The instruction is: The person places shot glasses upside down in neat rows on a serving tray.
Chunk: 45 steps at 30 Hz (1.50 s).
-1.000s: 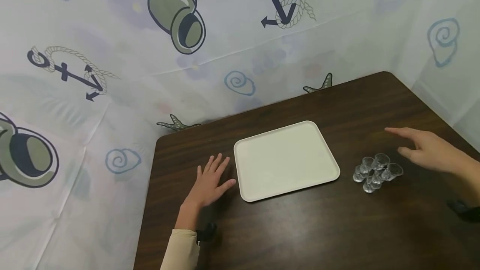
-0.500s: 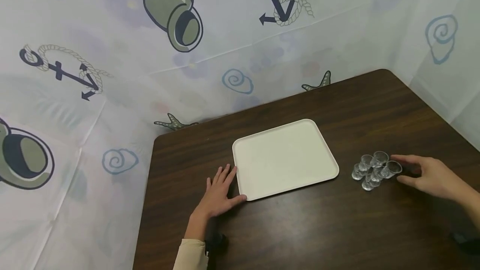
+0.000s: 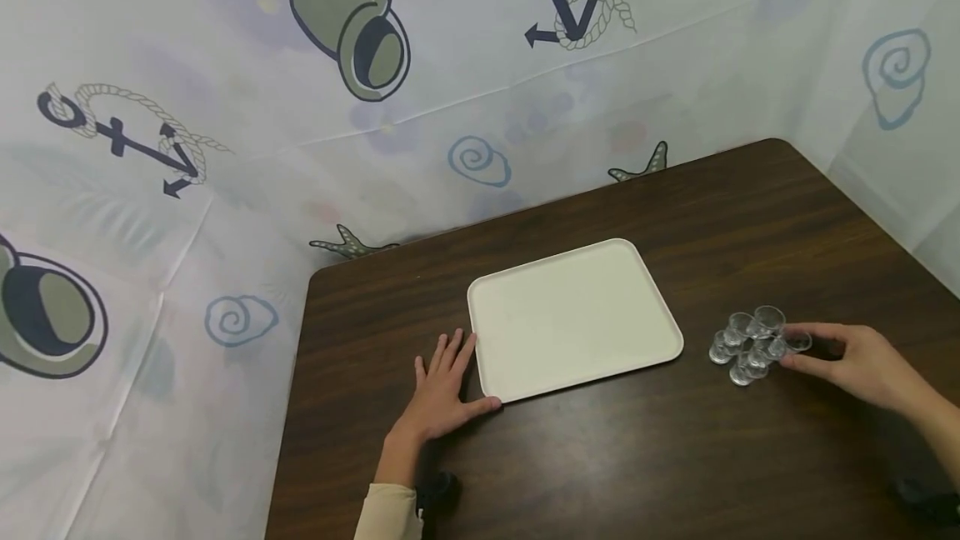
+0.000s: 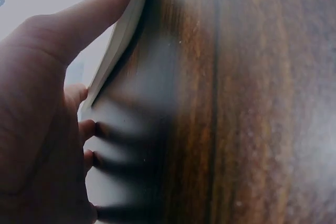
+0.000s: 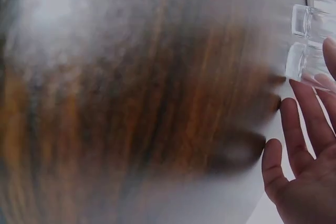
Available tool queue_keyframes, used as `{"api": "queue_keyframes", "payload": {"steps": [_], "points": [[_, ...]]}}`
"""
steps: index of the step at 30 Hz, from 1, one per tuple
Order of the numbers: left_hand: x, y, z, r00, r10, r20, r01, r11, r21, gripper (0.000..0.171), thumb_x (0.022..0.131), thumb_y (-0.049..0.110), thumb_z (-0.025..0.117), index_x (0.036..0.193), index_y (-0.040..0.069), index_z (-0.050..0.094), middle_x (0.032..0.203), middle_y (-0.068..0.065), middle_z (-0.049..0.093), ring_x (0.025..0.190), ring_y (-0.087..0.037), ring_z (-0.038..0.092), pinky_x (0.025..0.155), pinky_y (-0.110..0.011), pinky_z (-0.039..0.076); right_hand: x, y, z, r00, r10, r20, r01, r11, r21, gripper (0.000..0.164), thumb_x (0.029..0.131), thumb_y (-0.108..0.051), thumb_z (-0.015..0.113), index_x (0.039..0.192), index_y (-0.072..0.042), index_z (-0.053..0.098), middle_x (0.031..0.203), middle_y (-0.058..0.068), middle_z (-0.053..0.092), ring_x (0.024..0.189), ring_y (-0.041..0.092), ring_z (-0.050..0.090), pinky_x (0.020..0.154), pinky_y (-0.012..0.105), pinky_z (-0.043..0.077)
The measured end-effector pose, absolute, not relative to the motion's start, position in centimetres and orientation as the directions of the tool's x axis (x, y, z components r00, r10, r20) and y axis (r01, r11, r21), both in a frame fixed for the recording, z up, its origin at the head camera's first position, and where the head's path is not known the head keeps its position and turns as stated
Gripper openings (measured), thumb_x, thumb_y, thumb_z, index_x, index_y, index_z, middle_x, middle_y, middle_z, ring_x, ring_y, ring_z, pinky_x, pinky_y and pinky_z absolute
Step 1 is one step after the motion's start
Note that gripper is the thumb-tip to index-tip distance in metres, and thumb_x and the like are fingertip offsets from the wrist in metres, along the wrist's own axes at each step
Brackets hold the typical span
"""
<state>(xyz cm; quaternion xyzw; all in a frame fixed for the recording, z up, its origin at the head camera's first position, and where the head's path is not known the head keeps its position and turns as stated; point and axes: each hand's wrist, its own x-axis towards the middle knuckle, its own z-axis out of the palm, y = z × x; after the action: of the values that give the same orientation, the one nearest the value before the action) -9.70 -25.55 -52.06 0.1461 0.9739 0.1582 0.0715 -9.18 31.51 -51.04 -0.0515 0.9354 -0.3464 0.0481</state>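
Note:
A cream rectangular tray [image 3: 573, 319] lies on the dark wood table. My left hand [image 3: 435, 407] is spread at its near left corner; in the left wrist view the thumb reaches the tray's rim [image 4: 122, 35], fingers extended along the side. To the right of the tray, several small clear shot glasses [image 3: 738, 327] stand upright in a tight cluster. My right hand [image 3: 862, 361] holds the rightmost shot glass [image 3: 801, 342] between thumb and index finger. In the right wrist view the other fingers [image 5: 273, 161] stay loosely extended beside that glass's thick base [image 5: 295, 61].
The wood table [image 3: 600, 457] runs back to a curtain [image 3: 450, 48] printed with shells, anchors and starfish, which hangs along its far and side edges. A dark wrist strap [image 3: 926, 498] sits below my right forearm.
My right hand has come down and left from above the table to the rightmost glass and closed its thumb and index finger on it. My left hand has slid to the tray's corner.

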Motion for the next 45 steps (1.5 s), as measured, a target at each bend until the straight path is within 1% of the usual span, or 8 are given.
{"api": "queue_keyframes", "payload": {"steps": [10,13,15,17,21,28,36,45], "points": [[-9.6,-25.0,-52.1,-0.949,0.302,-0.087,0.255,0.902,0.348,0.105,0.075,0.078,0.055,0.155,0.028,0.009,0.161,-0.004,0.007,0.147,-0.032,0.002,0.103,-0.073,0.002,-9.1,33.0,-49.9,-0.998,-0.067,0.010,-0.056,0.735,-0.675,0.055,0.082,-0.031,0.076,0.124,0.002,0.060,0.122,0.032,0.058,0.108,0.057,0.045,0.080,0.067,0.037],[-9.6,-24.8,-52.0,-0.950,0.302,-0.083,0.256,0.900,0.354,0.105,0.075,0.076,0.057,0.155,0.028,0.010,0.161,-0.005,0.008,0.147,-0.033,0.003,0.102,-0.074,0.003,-9.6,33.7,-49.0,-0.989,-0.060,0.137,-0.137,0.729,-0.671,0.055,0.077,-0.020,0.081,0.122,0.005,0.060,0.116,-0.008,0.066,0.104,0.017,0.061,0.090,0.038,0.047],[-9.6,-24.8,-51.9,-0.951,0.299,-0.082,0.252,0.899,0.357,0.104,0.075,0.075,0.057,0.155,0.027,0.011,0.161,-0.005,0.008,0.147,-0.033,0.003,0.102,-0.074,0.002,-10.1,33.9,-48.2,-0.975,-0.078,0.206,-0.199,0.714,-0.671,0.054,0.075,-0.014,0.082,0.120,0.006,0.060,0.108,-0.029,0.059,0.091,-0.010,0.057,0.080,0.014,0.047],[-9.6,-24.8,-51.9,-0.953,0.291,-0.085,0.245,0.903,0.353,0.104,0.076,0.075,0.058,0.155,0.027,0.011,0.161,-0.004,0.008,0.147,-0.033,0.003,0.103,-0.074,0.003,-10.8,33.7,-47.2,-0.964,-0.096,0.248,-0.241,0.710,-0.661,0.052,0.073,-0.010,0.083,0.118,0.004,0.063,0.102,-0.044,0.042,0.083,-0.026,0.043,0.064,0.000,0.038],[-9.6,-24.9,-52.2,-0.956,0.281,-0.085,0.235,0.907,0.349,0.105,0.075,0.074,0.060,0.155,0.028,0.010,0.161,-0.004,0.008,0.147,-0.033,0.003,0.102,-0.074,0.003,-12.2,32.3,-44.9,-0.968,-0.139,0.208,-0.244,0.705,-0.666,0.045,0.078,-0.013,0.080,0.119,-0.007,0.065,0.102,-0.039,0.049,0.078,-0.018,0.052,0.061,0.004,0.042],[-9.4,-25.1,-52.2,-0.954,0.281,-0.100,0.230,0.906,0.356,0.105,0.075,0.075,0.058,0.155,0.029,0.009,0.161,-0.004,0.007,0.147,-0.032,0.001,0.102,-0.074,0.001,-14.8,28.5,-42.2,-0.942,-0.280,0.187,-0.336,0.749,-0.571,0.038,0.080,-0.020,0.079,0.116,-0.018,0.067,0.094,-0.007,0.062,0.073,-0.003,0.056,0.059,0.019,0.047],[-9.4,-25.3,-52.3,-0.955,0.274,-0.109,0.222,0.911,0.348,0.105,0.076,0.075,0.057,0.155,0.029,0.007,0.162,-0.004,0.005,0.147,-0.033,0.000,0.103,-0.074,0.000,-18.7,23.9,-40.3,-0.914,-0.390,0.109,-0.392,0.785,-0.480,0.038,0.088,-0.033,0.070,0.121,-0.016,0.064,0.101,-0.003,0.068,0.081,0.012,0.060,0.068,0.033,0.048],[-9.4,-25.1,-52.0,-0.958,0.273,-0.094,0.219,0.900,0.376,0.104,0.076,0.073,0.060,0.155,0.028,0.010,0.161,-0.004,0.007,0.147,-0.033,0.000,0.102,-0.074,0.000,-21.9,19.9,-41.4,-0.852,-0.510,0.116,-0.520,0.800,-0.300,0.027,0.084,-0.022,0.074,0.110,-0.017,0.065,0.107,0.001,0.067,0.081,0.016,0.062,0.067,0.040,0.050]]}}
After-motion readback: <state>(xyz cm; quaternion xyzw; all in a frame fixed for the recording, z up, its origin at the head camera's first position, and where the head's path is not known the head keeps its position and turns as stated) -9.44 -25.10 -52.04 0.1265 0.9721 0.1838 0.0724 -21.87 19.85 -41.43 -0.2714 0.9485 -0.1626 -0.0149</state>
